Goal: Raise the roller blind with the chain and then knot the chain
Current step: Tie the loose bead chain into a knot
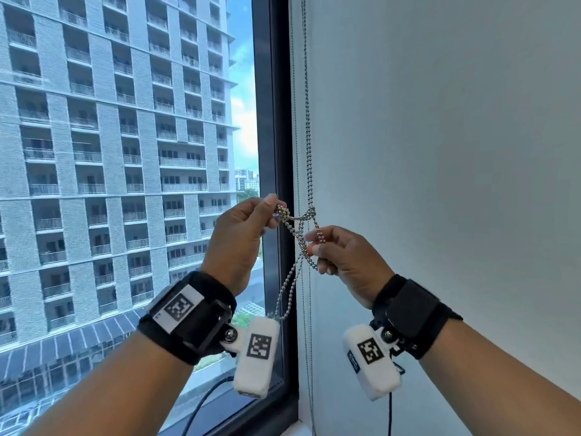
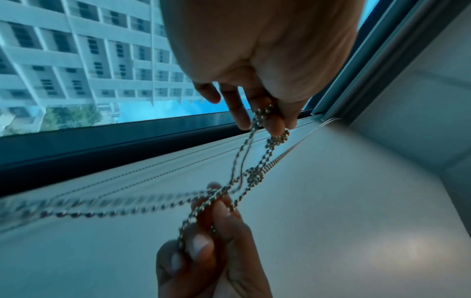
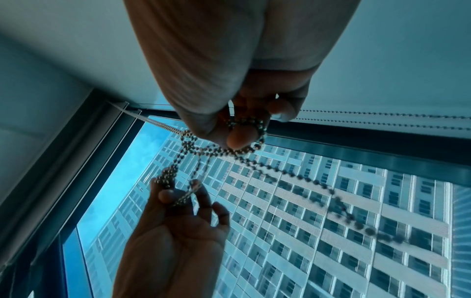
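In the head view, at centre frame beside the dark window frame (image 1: 270, 121), the left hand (image 1: 239, 237) and right hand (image 1: 342, 259) each pinch the chain (image 1: 306, 121) either side of a loose crossing. The left wrist view shows slack strands tangling, so pulling both ends apart evenly should tighten it. In the right wrist view a spare loop (image 3: 318, 185) swings lower right and may snag.

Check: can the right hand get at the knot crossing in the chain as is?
Probably yes. The crossing sits just above the right hand, nothing between, but its fingers already pinch the chain, as does the left hand.

Open air under both hands; window frame (image 1: 276, 152) and wall (image 1: 440, 152) just behind.
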Tool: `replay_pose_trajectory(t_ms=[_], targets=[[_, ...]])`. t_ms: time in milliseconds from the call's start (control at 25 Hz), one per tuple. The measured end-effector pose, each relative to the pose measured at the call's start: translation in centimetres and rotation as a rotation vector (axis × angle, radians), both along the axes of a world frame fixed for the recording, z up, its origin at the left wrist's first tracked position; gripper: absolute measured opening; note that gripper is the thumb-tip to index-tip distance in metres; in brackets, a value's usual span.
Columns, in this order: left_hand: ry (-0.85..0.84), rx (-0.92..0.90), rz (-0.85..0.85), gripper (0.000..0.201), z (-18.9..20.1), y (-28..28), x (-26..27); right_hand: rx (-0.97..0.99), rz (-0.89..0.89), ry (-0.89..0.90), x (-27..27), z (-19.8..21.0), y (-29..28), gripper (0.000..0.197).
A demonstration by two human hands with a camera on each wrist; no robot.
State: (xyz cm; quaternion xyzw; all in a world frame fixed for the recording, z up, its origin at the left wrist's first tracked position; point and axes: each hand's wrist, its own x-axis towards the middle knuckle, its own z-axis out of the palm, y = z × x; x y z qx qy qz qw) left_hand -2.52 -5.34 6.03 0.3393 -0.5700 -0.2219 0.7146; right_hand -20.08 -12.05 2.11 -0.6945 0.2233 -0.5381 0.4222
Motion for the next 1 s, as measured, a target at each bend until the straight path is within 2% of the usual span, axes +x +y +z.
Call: replay_pose_trajectory(t_ms=[80,120,240,360,440,520,600,640,760,840,1000], targets=[[-0.111,-0.014,0.120,0.024,0.6,0.3,0.3,-0.036,-0.042,0.061,-0.1,-0.1,-0.1,0.012],[-0.120,0.006,0.112,0.025,1.1,0.4,0.5,-0.066,-0.070,0.102,-0.2,-0.1,-0.1,0.011],[-0.071,0.128,-0.062,0.022,2.4,1.3,1.2,-0.101,-0.118,0.128,-0.7,0.2,-0.4,0.009],[-0.208,0.230,-0.119,0.019,3.6,2.0,2.3,-0.118,-0.182,0.160,-1.0,0.1,-1.0,0.010],[-0.406,0.235,-0.029,0.015,4.1,2.5,2.7,-0.114,-0.174,0.163,-0.9,0.0,-1.2,0.016],[-0.742,0.231,0.193,0.012,4.3,2.8,2.9,-0.106,-0.150,0.160,-0.9,-0.1,-1.2,0.021],[-1.065,0.271,0.379,0.019,4.3,2.9,3.0,-0.089,-0.134,0.139,-1.1,0.0,-1.1,0.017],[-1.138,0.307,0.428,0.023,4.2,3.0,3.1,-0.065,-0.128,0.117,-1.3,0.1,-1.1,0.016],[-1.175,0.387,0.467,0.028,4.1,3.0,3.3,0.017,-0.086,0.048,-2.0,0.3,-1.2,0.016],[-1.165,0.402,0.415,0.028,3.5,2.8,2.8,0.071,-0.033,0.001,-2.0,0.2,-1.0,0.020],[-1.154,0.395,0.327,0.028,1.0,2.0,1.3,0.170,0.107,-0.133,-1.4,-0.5,-0.9,0.043]])
